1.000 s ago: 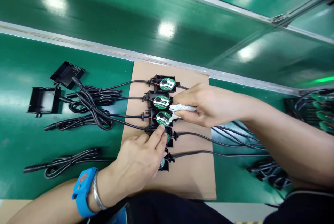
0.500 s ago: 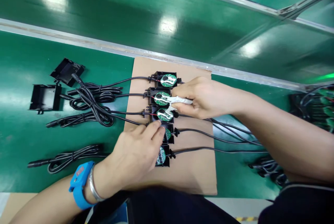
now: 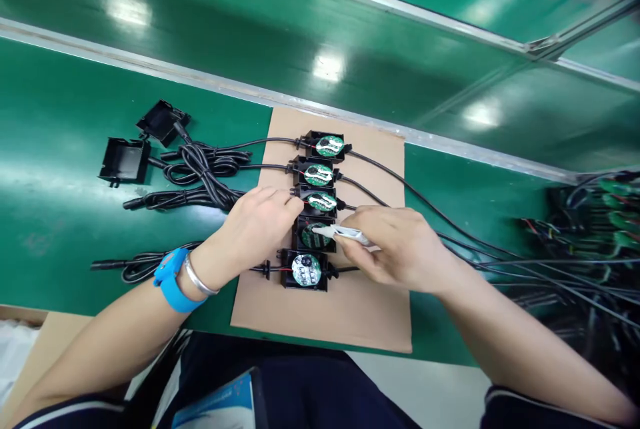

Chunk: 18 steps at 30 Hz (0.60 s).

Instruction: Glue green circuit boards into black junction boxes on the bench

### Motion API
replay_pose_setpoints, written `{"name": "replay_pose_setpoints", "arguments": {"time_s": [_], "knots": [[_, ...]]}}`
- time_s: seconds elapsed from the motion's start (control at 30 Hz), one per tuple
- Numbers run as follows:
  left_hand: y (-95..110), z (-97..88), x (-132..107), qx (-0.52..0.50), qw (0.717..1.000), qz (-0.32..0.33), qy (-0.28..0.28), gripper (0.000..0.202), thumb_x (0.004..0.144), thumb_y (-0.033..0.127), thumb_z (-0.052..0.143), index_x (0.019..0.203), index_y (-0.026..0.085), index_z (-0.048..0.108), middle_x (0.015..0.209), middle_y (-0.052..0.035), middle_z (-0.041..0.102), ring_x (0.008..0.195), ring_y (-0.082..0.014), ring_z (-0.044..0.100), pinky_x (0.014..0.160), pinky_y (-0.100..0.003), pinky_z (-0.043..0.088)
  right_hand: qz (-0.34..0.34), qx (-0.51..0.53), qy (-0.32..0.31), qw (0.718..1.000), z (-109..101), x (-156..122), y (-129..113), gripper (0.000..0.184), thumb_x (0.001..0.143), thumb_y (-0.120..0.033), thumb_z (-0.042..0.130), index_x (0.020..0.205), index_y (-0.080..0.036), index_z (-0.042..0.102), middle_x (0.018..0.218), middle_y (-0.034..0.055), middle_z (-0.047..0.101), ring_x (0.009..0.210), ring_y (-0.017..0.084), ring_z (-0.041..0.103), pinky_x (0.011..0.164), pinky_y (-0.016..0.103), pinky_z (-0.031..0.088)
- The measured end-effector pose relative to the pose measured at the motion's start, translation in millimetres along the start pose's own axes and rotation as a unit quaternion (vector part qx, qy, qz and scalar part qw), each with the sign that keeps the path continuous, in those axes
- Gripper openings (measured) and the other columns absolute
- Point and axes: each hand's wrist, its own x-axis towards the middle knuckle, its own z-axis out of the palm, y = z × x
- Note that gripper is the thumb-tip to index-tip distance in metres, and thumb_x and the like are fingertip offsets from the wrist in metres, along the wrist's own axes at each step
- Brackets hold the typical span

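Several open black plastic boxes point(image 3: 327, 132) stand in a column, each with a round green circuit board inside. The upper boards, such as this circuit board point(image 3: 318, 175), carry thick white streaks of paste. My right hand point(image 3: 400, 242) is closed round a white glue tube point(image 3: 353, 234), its pointed nozzle over the second-lowest circuit board point(image 3: 314, 236). My left hand point(image 3: 263, 226) lies at the left edges of the middle boxes, fingers curled together; what they pinch is hidden. The lowest circuit board point(image 3: 306, 270) shows pale components and a dark round part.
A cardboard sheet point(image 3: 320, 316) lies under the boxes on the green table point(image 3: 55, 236). Bundled black cables point(image 3: 200, 162) and two empty black boxes point(image 3: 125, 161) are on the left. More cables and green boards point(image 3: 620, 216) crowd the right side.
My right hand with the glue tube has moved down from the upper boards to the second-lowest one. My left hand has shifted up and left, uncovering the lowest board. The view has shifted.
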Motion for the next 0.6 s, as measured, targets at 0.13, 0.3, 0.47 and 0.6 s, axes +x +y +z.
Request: {"name": "replay_pose_setpoints", "arguments": {"time_s": [0.13,0.3,0.47,0.6], "knots": [[-2.7,6.7,-0.5,-0.003,1.000,0.002,0.015,0.022,0.089,0.003,0.050,0.101,0.015,0.064,0.089,-0.0049,0.066,0.085,-0.0209,0.061,0.078,-0.033,0.047,-0.017,-0.024,0.016,0.999,4.7,5.0,-3.4,0.017,0.095,-0.020,0.050,0.079,-0.019,0.052,0.064,0.0005,0.057,0.057,0.013,0.052,0.054,0.026,0.039],[-1.7,7.4,0.3,0.006,1.000,0.001,0.017,0.022,0.087,0.002,0.051,0.100,0.014,0.064,0.088,-0.0048,0.065,0.084,-0.0208,0.061,0.076,-0.033,0.046,-0.043,-0.024,-0.009,0.999,8.3,9.8,-4.7,0.017,0.093,-0.016,0.049,0.077,-0.018,0.052,0.064,0.0015,0.055,0.059,0.014,0.049,0.058,0.025,0.040],[0.3,6.9,1.4,0.002,1.000,0.002,0.020,0.020,0.088,0.003,0.049,0.096,0.015,0.063,0.087,-0.0049,0.064,0.082,-0.0207,0.060,0.075,-0.033,0.045,-0.053,-0.028,-0.024,0.998,5.7,9.0,-7.3,0.020,0.094,-0.016,0.047,0.074,-0.019,0.049,0.062,-0.0004,0.050,0.057,0.013,0.043,0.054,0.025,0.037],[2.3,5.0,2.2,0.003,1.000,-0.002,0.027,0.020,0.090,0.003,0.048,0.097,0.015,0.062,0.088,-0.0050,0.064,0.084,-0.0216,0.060,0.074,-0.033,0.044,-0.044,-0.033,-0.031,0.998,1.9,7.7,-9.2,0.022,0.095,-0.016,0.045,0.073,-0.020,0.047,0.061,-0.0010,0.049,0.056,0.013,0.042,0.052,0.025,0.035]]}}
